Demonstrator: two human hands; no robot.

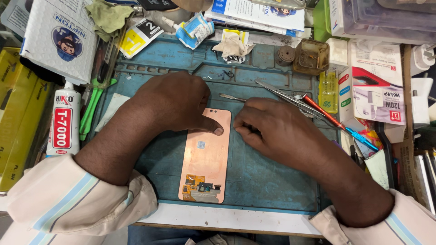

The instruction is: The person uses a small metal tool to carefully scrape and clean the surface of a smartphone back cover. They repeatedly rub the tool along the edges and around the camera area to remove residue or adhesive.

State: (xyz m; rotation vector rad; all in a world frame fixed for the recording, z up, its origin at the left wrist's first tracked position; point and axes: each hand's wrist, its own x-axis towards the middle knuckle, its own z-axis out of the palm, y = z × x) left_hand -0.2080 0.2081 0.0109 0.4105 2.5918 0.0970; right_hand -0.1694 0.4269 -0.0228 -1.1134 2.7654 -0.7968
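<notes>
Nearest us, the copper-coloured phone display panel (205, 156) lies back side up on the blue work mat (268, 181), its lower end with the small circuit section and flex connector pointing toward the mat's near edge. Our left hand (170, 102) rests over the panel's upper left corner, the thumb pressed flat on the copper backing near the top edge, the other fingers curled loosely on the mat; it pins the panel down rather than grasping it. Our right hand (272, 129) sits just beside the panel's upper right edge, fingers bent inward toward that edge and touching it or nearly so; we cannot tell whether anything is pinched between them. Just past the hands a slim metal pry tool (231, 97) lies on the mat, with metal tweezers (284, 96) and a red-and-blue screwdriver (338, 123) running off to the right. On the left stands a white glue tube (63, 120) beside green-handled tools (93, 106). At the far edge we see a small glue bottle (195, 31) and a crumpled cloth (232, 45).
</notes>
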